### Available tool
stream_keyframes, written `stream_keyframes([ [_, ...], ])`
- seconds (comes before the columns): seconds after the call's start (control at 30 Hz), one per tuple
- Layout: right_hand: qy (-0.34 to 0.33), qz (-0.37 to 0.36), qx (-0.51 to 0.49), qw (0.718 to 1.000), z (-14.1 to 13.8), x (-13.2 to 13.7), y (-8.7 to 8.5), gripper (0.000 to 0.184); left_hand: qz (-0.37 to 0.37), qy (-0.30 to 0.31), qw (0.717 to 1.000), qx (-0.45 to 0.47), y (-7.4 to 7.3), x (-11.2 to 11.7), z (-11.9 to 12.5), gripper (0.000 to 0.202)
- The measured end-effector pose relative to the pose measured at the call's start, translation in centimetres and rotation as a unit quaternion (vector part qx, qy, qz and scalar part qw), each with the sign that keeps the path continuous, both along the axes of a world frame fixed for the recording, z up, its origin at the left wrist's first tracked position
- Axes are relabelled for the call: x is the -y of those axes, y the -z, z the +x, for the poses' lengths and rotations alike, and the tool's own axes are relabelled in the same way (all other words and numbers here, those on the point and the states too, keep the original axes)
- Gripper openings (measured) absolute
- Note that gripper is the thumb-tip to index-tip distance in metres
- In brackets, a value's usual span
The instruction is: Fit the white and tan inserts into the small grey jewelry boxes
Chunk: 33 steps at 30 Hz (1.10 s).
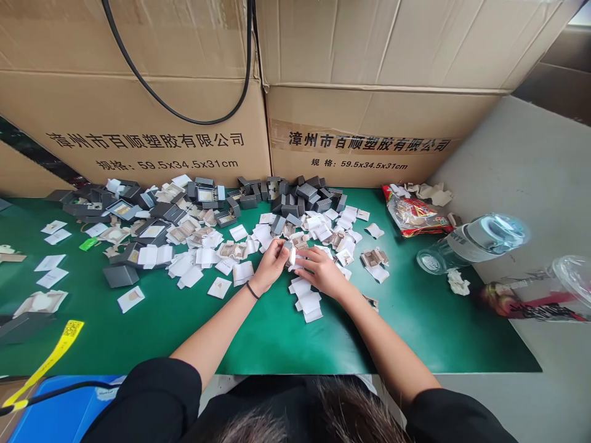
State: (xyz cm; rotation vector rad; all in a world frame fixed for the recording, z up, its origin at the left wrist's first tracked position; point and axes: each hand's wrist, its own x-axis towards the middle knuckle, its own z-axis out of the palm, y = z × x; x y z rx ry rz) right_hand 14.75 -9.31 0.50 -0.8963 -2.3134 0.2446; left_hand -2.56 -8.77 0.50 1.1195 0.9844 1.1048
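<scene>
Both my hands meet at the middle of the green mat. My left hand and my right hand are closed together on a small white card with a grey piece held between the fingertips. A black band circles my left wrist. Around the hands lie many loose white cards and beige inserts. Behind them sits a heap of small grey boxes.
Two large cardboard cartons stand along the back edge, with a black cable hanging over the left one. A red snack bag, a lying clear bottle and a plastic cup are at the right. A yellow tag and blue bin lie near left.
</scene>
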Motion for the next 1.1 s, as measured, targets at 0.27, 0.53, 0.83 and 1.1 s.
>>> stream_keyframes([
  [0.27,0.012,-0.014,0.027,0.999,0.0,0.1,-0.1,0.023,-0.017,-0.026,0.999,0.019,-0.1,0.1,0.2,0.052],
  [0.53,0.033,-0.003,0.089,0.995,0.0,0.4,-0.5,0.026,-0.04,-0.038,0.997,0.046,0.1,0.0,0.2,0.05],
  [0.83,0.029,0.03,0.145,0.988,0.1,0.6,-1.1,0.027,-0.037,-0.024,0.997,0.066,0.1,-0.1,0.1,0.044],
  [1.1,0.029,0.052,0.106,0.993,0.0,0.4,-0.5,0.026,-0.045,-0.023,0.997,0.053,-0.1,-0.1,0.1,0.044],
])
